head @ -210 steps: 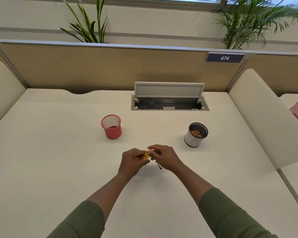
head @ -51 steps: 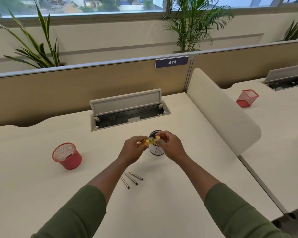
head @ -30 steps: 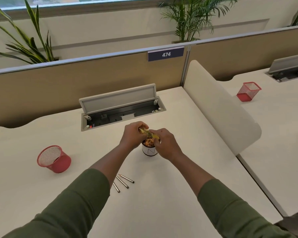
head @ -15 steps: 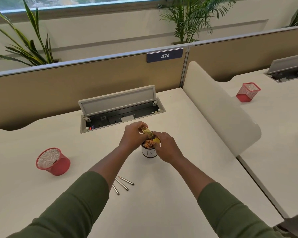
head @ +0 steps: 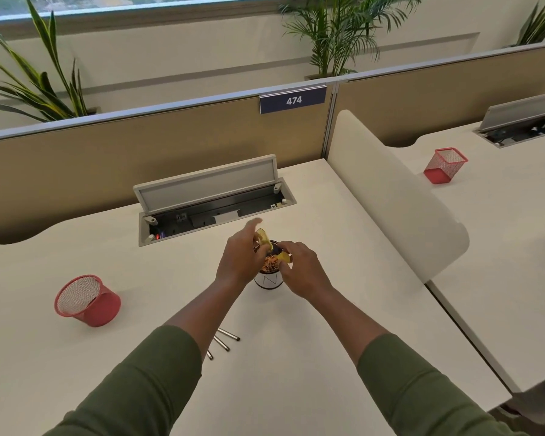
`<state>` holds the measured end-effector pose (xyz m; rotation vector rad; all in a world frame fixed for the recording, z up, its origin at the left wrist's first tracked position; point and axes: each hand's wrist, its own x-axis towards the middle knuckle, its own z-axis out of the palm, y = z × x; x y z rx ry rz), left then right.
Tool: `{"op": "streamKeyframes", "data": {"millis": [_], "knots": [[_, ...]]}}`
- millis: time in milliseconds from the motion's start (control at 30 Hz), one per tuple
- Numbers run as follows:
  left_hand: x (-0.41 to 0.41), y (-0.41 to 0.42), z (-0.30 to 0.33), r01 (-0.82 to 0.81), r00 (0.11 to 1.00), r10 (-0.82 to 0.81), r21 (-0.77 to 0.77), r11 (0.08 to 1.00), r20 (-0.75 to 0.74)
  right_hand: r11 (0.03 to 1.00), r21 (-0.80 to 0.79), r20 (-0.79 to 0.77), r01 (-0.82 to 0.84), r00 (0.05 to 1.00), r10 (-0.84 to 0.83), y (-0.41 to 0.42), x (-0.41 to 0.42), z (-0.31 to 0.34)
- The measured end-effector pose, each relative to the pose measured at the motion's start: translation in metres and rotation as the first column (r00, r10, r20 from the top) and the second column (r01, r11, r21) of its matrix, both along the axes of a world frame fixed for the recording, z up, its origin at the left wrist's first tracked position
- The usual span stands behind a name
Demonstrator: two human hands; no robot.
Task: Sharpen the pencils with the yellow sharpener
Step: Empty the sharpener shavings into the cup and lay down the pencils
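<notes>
Since half a second back, my left hand (head: 238, 262) has lifted its index finger off and stretched it forward, while the thumb and other fingers keep one yellow piece (head: 264, 240) tilted above the cup; the view has hardly shifted. The white desk (head: 312, 366) lies wide and bare toward me from the fingers and out to their left, and its right edge runs well beyond my right hand (head: 301, 272), where a rounded white divider panel (head: 390, 199) stands up. Ahead of the fingertips sits the open cable tray (head: 214, 212) with its lid propped up, and behind that the tan partition (head: 107, 158) closes off the far side. Well to the left of my left fingers, a red mesh cup (head: 87, 302) leans tilted on the desk. Directly beneath both sets of fingers stands the small white cup (head: 269, 280), its dark mouth heaped with orange-brown shavings (head: 270, 263). My right hand is curled over the rim, pinching a second yellow piece (head: 283, 256). The yellow sharpener appears to be apart in two halves, one per hand, both over the cup. Back toward me from my left fingers, three pencils (head: 225, 339) lie side by side on the desk, partly hidden under my forearm.
</notes>
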<state>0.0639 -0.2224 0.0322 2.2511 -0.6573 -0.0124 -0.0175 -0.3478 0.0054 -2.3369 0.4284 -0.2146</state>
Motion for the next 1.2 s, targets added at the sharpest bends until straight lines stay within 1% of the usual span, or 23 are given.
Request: {"op": "streamKeyframes", "data": {"millis": [67, 200, 300, 433, 633, 800, 900, 1000, 1100, 1200], "knots": [[-0.001, -0.001, -0.001, 0.016, 1.0, -0.016, 0.025, 1.0, -0.013, 1.0, -0.001, -0.001, -0.002, 1.0, 0.002, 0.0, 0.0, -0.001], [-0.001, 0.002, -0.004, 0.071, 0.996, -0.076, 0.103, 0.992, 0.04, 1.0, 0.001, -0.002, 0.001, 1.0, -0.001, 0.001, 0.001, -0.002], [-0.002, 0.003, -0.007, 0.054, 0.997, -0.058, 0.085, 0.995, 0.046, 1.0, -0.004, 0.0, 0.004, 1.0, -0.004, 0.002, 0.002, -0.002], [-0.001, 0.005, -0.009, 0.062, 0.994, -0.073, 0.123, 0.99, 0.082, 1.0, -0.016, 0.001, 0.0, 1.0, 0.0, 0.002, 0.002, -0.002], [0.0, 0.006, -0.008, 0.047, 0.998, -0.05, 0.079, 0.996, 0.037, 1.0, 0.01, 0.028, 0.014, 0.999, -0.014, 0.002, 0.002, -0.002], [0.0, 0.008, -0.008, -0.085, 0.984, 0.07, -0.087, 0.993, -0.163, 0.996, 0.068, 0.052, 0.063, 0.996, -0.066, 0.001, 0.004, -0.003], [0.001, 0.013, -0.007, -0.159, 0.959, 0.12, -0.137, 0.978, -0.256, 0.992, 0.101, 0.057, 0.081, 0.995, -0.088, 0.001, 0.004, -0.002], [0.003, 0.016, -0.009, -0.198, 0.941, 0.14, -0.166, 0.966, -0.309, 0.983, 0.147, 0.051, 0.106, 0.992, -0.115, 0.002, 0.002, -0.001], [0.004, 0.022, -0.011, -0.229, 0.909, 0.138, -0.196, 0.953, -0.393, 0.966, 0.227, 0.045, 0.121, 0.99, -0.135, 0.003, 0.0, 0.001], [0.003, 0.026, -0.01, -0.285, 0.84, 0.117, -0.247, 0.926, -0.53, 0.921, 0.368, 0.048, 0.125, 0.987, -0.153, 0.006, -0.002, 0.003]]}}
